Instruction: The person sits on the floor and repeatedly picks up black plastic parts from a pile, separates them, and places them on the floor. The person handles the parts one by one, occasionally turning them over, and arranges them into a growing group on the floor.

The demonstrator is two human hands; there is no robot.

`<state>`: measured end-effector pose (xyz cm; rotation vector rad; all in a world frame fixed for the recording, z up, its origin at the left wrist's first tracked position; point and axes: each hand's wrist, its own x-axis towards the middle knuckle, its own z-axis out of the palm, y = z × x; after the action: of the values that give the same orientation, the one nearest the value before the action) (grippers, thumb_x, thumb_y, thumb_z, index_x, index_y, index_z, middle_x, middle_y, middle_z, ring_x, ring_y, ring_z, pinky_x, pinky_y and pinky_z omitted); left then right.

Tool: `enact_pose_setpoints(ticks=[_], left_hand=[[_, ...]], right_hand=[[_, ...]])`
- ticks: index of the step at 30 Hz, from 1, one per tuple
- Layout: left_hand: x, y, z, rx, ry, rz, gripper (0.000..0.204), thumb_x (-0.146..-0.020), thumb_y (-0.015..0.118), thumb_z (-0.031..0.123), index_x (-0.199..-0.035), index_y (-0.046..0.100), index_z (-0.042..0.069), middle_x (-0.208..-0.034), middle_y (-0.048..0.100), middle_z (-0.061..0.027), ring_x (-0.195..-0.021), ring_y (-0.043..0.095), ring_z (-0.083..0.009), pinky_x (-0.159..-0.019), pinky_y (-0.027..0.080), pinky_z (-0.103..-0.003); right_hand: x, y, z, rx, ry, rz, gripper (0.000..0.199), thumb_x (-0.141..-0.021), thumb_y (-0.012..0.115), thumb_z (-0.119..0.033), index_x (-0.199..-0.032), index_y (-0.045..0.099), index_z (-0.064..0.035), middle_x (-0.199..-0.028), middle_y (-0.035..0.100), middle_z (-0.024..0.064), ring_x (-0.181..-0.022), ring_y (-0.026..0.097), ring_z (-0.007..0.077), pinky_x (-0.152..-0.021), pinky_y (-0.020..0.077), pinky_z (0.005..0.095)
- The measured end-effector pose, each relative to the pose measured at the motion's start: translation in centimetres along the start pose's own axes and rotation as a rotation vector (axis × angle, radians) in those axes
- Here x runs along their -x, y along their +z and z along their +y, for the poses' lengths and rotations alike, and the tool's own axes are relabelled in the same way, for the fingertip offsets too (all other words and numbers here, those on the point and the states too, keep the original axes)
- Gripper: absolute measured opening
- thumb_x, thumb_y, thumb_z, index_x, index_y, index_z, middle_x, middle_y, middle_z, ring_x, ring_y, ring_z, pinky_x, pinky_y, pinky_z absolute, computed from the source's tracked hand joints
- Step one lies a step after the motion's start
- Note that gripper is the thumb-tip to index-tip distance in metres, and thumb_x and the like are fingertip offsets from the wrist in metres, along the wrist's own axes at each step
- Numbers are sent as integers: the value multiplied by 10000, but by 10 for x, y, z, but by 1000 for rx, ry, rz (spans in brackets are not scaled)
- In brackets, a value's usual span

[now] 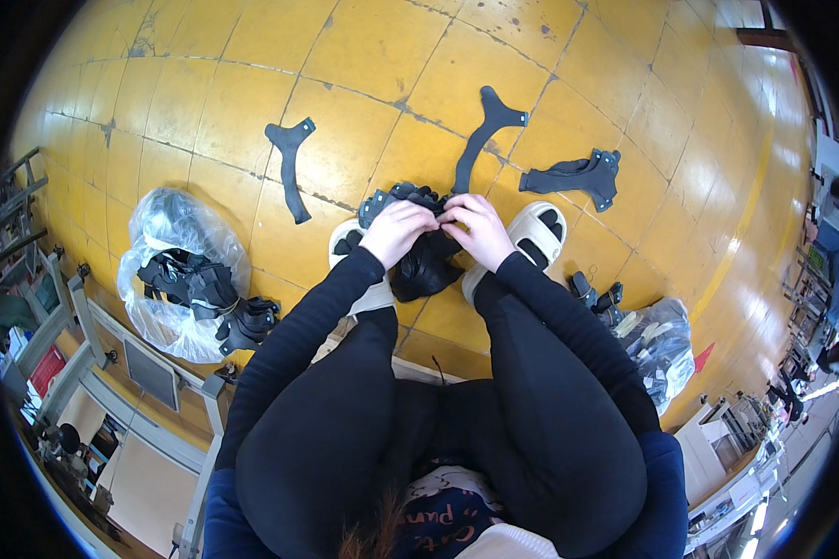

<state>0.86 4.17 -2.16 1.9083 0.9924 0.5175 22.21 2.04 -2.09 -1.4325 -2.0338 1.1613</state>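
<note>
Between my feet, my left hand (400,229) and my right hand (476,229) meet over a bundle of dark fabric pieces (378,203). The fingers of both hands are bent and pinched at the bundle's near edge. Exactly what the fingertips grip is partly hidden. Just under the hands hangs or lies a black, shiny mass (424,270); I cannot tell whether it is a bag or fabric. Beyond the bundle, on the floor, lie a T-shaped dark fabric strap (291,168), a second T-shaped strap (480,140) and a small stack of similar pieces (583,177).
A clear plastic bag (149,233) with black pieces stands at the left, with more dark pieces (248,324) beside it. Another plastic bag (662,349) lies at the right, near loose dark pieces (595,293). Metal frames (140,419) stand at the left. The floor (364,93) is yellow tile.
</note>
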Motion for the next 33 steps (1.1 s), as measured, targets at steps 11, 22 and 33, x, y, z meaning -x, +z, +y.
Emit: enact_pose_setpoints(ticks=[11, 22, 33], left_hand=[[26, 34, 8, -576, 105, -313, 297, -834, 508, 155, -1082, 643, 61, -1302, 528, -64, -1182, 466, -224, -1067, 324, -379], [52, 48, -2, -641, 205, -372, 398, -890, 460, 189, -1265, 547, 89, -1412, 452, -83, -1363, 344, -193, -1161, 170, -429], [56, 37, 7, -443, 142, -464, 509, -814, 551, 104, -1319, 503, 139, -1377, 478, -68, -1352, 357, -225, -1158, 176, -466]], right_hand=[[4, -26, 5, -11, 65, -165, 130, -882, 593, -151, -991, 592, -81, -931, 646, 81, -1019, 591, 291, -1034, 358, 445], [-72, -96, 44, -41, 282, 150, 205, -895, 599, -96, -1089, 589, -30, -939, 687, 142, -899, 669, 220, -796, 499, 320], [-79, -87, 44, 208, 68, 299, 312, -845, 613, -93, -1157, 593, -82, -1192, 603, 104, -1138, 535, 296, -995, 407, 385]])
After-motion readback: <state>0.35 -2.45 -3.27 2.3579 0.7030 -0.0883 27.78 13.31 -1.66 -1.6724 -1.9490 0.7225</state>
